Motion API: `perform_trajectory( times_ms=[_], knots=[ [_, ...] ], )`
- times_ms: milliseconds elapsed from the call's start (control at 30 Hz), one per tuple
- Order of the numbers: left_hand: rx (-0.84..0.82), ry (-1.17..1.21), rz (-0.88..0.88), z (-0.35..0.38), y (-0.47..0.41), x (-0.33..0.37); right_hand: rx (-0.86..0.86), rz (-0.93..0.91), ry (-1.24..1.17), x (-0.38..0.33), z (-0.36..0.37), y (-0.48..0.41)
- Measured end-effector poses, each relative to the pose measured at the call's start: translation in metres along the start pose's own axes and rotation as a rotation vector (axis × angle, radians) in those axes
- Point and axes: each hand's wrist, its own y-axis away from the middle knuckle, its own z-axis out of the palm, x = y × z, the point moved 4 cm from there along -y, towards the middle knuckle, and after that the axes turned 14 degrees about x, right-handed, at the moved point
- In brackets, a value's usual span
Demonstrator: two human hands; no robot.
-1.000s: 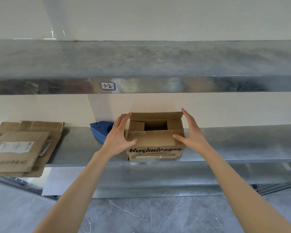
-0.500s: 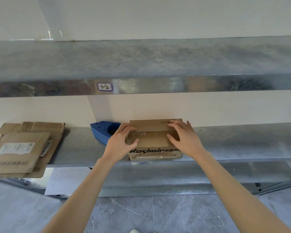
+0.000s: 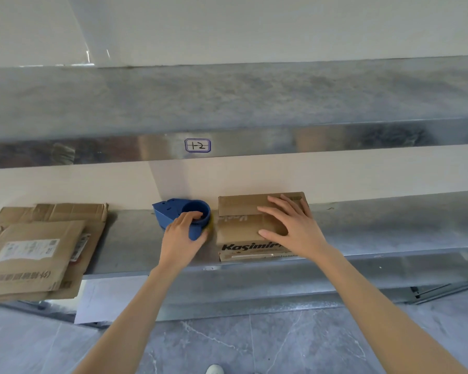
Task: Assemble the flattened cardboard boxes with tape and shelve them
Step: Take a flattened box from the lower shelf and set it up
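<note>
At far left: flattened brown cardboard boxes (image 3: 35, 247) lie stacked, overhanging the front edge of the galvanised metal shelf (image 3: 389, 225).
Left of centre: the left hand (image 3: 180, 238) curls its fingers round the blue plastic tape dispenser (image 3: 184, 211), just beside the box.
Centre: a small brown cardboard box (image 3: 243, 228) printed "Kasimir" stands at the shelf's front, flaps folded down.
Right of centre: the right hand (image 3: 292, 228) lies spread, fingers straight, pressing on the flaps.
Doing it well: I'd hold the flaps butted together, then draw tape straight along the seam and over both ends.
</note>
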Motion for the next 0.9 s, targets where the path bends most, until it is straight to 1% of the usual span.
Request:
perform_trajectory(
  times_ms=[67,267,367,533,667,800,900],
  knots=[
    [-0.016,-0.156,0.075,0.008,-0.005,-0.008,-0.002,0.005,0.005,-0.002,0.0,0.0],
    [-0.088,-0.42,0.254,0.028,-0.012,-0.012,0.002,0.03,-0.017,-0.006,-0.003,-0.001],
    [-0.111,-0.521,0.312,0.03,-0.01,-0.018,0.01,0.042,-0.029,-0.007,-0.004,0.0],
    [-0.093,-0.545,0.351,0.025,-0.006,-0.027,0.039,0.055,-0.047,-0.015,-0.002,-0.002],
    [-0.053,-0.566,0.369,0.009,-0.005,-0.047,0.055,0.051,-0.054,-0.026,0.003,-0.006],
    [-0.015,-0.587,0.338,-0.018,-0.002,-0.075,0.059,0.027,-0.049,-0.041,0.012,-0.015],
    [-0.018,-0.599,0.31,-0.036,0.0,-0.091,0.056,0.006,-0.052,-0.054,0.02,-0.022]
  ],
)
